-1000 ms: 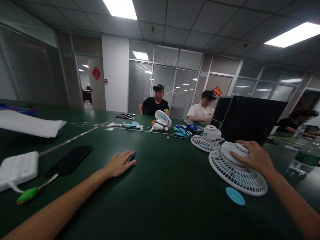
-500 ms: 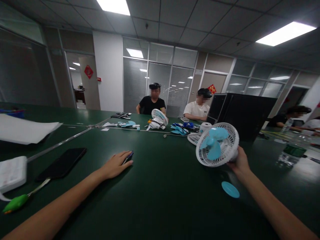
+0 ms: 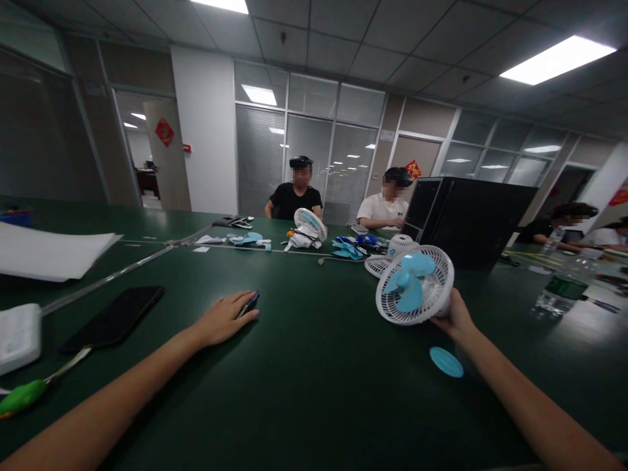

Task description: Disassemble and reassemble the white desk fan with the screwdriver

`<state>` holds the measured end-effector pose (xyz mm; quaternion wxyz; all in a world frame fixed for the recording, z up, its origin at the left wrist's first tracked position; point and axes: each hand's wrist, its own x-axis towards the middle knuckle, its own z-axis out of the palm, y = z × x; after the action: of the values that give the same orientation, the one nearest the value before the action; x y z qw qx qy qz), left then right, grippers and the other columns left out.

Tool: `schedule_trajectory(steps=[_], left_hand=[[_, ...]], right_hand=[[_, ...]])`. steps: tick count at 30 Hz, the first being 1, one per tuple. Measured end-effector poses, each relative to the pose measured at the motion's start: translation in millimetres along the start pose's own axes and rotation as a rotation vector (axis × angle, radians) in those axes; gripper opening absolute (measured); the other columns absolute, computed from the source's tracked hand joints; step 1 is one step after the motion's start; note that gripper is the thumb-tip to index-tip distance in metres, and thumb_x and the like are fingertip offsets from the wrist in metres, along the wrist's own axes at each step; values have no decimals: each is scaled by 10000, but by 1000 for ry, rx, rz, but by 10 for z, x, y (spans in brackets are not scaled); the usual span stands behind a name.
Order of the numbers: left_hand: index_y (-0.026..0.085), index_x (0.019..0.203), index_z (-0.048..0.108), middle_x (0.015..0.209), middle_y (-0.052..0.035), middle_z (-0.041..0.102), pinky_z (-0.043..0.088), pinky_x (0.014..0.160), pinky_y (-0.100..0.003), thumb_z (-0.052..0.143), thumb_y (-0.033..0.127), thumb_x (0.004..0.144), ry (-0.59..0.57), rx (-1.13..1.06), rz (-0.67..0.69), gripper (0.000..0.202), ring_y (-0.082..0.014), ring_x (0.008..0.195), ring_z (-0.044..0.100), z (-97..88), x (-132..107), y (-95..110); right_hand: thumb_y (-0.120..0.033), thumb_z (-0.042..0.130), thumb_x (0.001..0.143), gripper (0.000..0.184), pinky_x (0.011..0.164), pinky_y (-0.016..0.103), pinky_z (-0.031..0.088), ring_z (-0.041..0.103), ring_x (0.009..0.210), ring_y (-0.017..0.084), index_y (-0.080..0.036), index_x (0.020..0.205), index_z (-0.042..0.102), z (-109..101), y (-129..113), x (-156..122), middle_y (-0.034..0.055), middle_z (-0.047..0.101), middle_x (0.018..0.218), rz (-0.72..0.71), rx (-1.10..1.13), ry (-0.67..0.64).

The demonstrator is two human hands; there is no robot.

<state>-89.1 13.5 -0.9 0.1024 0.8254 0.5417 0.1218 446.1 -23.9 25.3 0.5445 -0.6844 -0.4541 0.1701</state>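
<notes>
My right hand [image 3: 455, 315] is closed on a small white fan [image 3: 442, 281] and holds it from behind, tilted. Its three light-blue blades [image 3: 405, 280] show uncovered inside the white cage. On the green table [image 3: 314, 379], just below the fan, lies a light-blue round disc [image 3: 446, 362]. My left hand [image 3: 224, 318] rests on the table to the left, with a slim dark pen [image 3: 248, 303] between thumb and fingers. Behind the held fan are a white fan base [image 3: 401, 244] and a round white grille [image 3: 377, 265]. The right fingertips are hidden behind the fan.
A black phone [image 3: 115, 317], a white box [image 3: 18, 337] and a green toy-like thing [image 3: 22, 398] lie at left. Another fan [image 3: 308, 230] and blue blades [image 3: 347, 248] lie further back. A black computer case [image 3: 471, 222] and a bottle [image 3: 564, 288] stand right. Several people sit around the table.
My right hand and the fan have shifted slightly left. The view has turned a little. My left hand keeps the pen on the table.
</notes>
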Motion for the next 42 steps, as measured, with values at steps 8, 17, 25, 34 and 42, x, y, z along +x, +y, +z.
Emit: schedule_trajectory(steps=[8,17,25,34,42], left_hand=[[158,1499,340,1553,-123,379,276,1163,-503,294,601,917,-10,5,-15,733,-310,1433,349,-8,-13,12],[143,1499,341,1550,-127,382,266,1165,-517,318,550,918,-16,-13,-28,710,-313,1429,354,-49,-42,58],[132,1386,515,1218,-153,653,471,958,-427,393,362,893,123,13,-54,558,-304,1116,607,-133,-38,130],[172,1248,628,1069,-120,723,508,771,-353,411,297,862,141,32,-156,460,-286,970,668,-168,-57,107],[160,1177,661,976,-107,739,521,803,-372,455,401,813,300,-151,-129,483,-280,878,690,-236,-44,124]], right_hand=[[-549,538,837,423,546,338,584,635,653,181,-273,1157,529,13,37,9,49,630,899,446,340,110],[-480,620,786,315,524,329,588,604,638,166,-244,980,547,69,-76,-65,19,595,850,395,418,210],[-520,738,604,421,474,258,476,545,630,154,-212,837,571,160,-461,-211,-2,574,777,-25,345,204],[-537,723,692,462,747,387,493,628,850,247,-190,984,629,572,-1379,-738,79,683,973,-815,-234,-124],[-539,702,726,495,744,372,481,650,869,246,-184,1062,620,1014,-1735,-1097,81,697,1036,-1051,-540,-452]])
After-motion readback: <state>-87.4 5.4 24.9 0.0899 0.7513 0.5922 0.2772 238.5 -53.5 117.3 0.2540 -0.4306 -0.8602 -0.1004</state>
